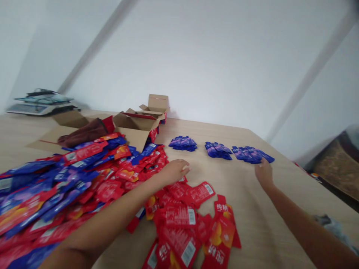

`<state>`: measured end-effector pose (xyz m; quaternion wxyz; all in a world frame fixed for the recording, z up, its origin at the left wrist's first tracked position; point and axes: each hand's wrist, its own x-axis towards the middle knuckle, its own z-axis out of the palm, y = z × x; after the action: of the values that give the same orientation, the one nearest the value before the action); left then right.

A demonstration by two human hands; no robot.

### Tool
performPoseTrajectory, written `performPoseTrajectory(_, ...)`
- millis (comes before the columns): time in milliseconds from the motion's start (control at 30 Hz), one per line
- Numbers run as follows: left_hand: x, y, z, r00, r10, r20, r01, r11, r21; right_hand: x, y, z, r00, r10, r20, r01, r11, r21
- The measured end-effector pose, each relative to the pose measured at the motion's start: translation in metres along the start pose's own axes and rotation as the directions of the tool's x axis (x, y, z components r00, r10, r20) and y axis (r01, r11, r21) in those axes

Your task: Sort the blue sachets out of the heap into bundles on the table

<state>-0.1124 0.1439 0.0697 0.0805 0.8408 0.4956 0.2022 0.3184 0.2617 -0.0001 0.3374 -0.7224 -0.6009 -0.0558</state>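
Already three blue sachet stacks line the worktop as the empty right hand touches one, the left hand resting loosely curled, holding nothing, beside the unsorted heap.

The left hand rested on the pale wooden worktop at the edge of a heap of red and blue foil sachets. The right hand touched the rightmost small pile of blue sachets.
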Motion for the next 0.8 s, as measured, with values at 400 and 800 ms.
performPoseTrajectory(400,-0.166,-0.093,-0.116,0.839,-0.348,-0.419,0.471,0.849,0.238,-0.22,-0.231,-0.057,0.643,-0.74,0.197,0.45,0.573,0.685)
performPoseTrajectory(800,-0.283,-0.124,-0.104,0.746,-0.641,-0.182,0.638,0.607,0.474,-0.299,-0.307,-0.037,0.572,-0.772,0.275,0.539,0.607,0.583)
